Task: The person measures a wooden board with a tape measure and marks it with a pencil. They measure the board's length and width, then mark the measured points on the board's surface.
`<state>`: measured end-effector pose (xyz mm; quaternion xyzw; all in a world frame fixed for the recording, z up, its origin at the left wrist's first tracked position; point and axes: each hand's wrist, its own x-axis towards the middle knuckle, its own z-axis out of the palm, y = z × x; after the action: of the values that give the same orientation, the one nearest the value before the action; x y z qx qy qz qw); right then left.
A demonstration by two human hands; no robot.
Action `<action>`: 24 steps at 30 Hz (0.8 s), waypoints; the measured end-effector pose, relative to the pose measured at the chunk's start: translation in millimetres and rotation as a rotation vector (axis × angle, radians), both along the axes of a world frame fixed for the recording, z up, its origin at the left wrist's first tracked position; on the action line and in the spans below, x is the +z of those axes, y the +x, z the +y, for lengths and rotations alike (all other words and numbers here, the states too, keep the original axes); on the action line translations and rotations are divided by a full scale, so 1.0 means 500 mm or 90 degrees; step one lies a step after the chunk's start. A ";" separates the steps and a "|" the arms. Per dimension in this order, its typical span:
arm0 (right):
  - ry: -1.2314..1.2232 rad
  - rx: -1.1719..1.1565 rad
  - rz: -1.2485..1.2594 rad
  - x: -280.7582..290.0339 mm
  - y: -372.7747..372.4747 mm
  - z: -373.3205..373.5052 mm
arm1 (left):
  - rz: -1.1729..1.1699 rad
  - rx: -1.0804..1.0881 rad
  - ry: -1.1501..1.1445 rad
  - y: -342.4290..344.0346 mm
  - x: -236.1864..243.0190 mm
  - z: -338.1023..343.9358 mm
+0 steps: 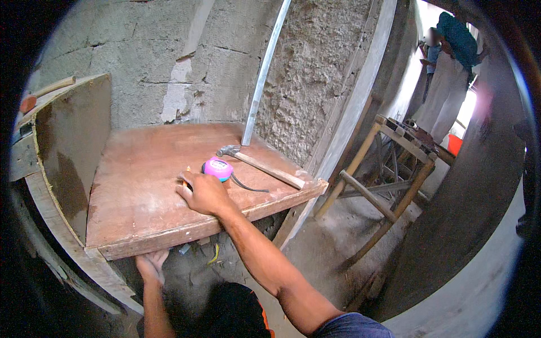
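My right hand (202, 191) rests on the reddish plywood platform (138, 169), its fingers closed on a small pencil (187, 172). Just beyond my fingertips lies a pink and teal tape measure (217, 167) with a dark strap. A claw hammer (265, 169) lies behind it, head to the left and handle toward the front right corner. My left hand (150, 266) is under the platform's front edge, fingers reaching up against the underside, partly hidden by the edge, apparently not gripping.
An upright board (73, 158) bounds the platform's left side, before a rough concrete wall (138, 67). A metal strip (262, 73) leans behind. At right stand a timber trestle (363, 191) and an orange container (455, 145); farther back are another person (433, 53) and dark teal cloth (456, 39).
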<state>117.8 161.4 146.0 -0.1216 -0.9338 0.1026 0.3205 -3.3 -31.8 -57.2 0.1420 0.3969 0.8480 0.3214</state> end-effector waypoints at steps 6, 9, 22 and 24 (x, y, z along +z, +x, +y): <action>0.013 0.005 -0.003 0.001 -0.004 -0.003 | 0.915 -0.464 -0.722 0.049 0.084 -0.130; 0.021 0.003 -0.010 0.003 -0.003 -0.003 | 1.055 -0.194 -0.371 0.088 0.208 -0.176; 0.028 -0.027 -0.026 0.012 -0.007 -0.014 | 1.205 0.475 -0.500 -0.035 0.307 -0.156; 0.028 -0.024 -0.023 0.011 -0.009 -0.013 | 1.199 0.459 -0.514 -0.047 0.292 -0.155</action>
<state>113.5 154.9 151.4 -0.1339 -0.9390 0.0735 0.3081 -26.6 -109.4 88.6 0.4942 0.7522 0.2501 -0.3569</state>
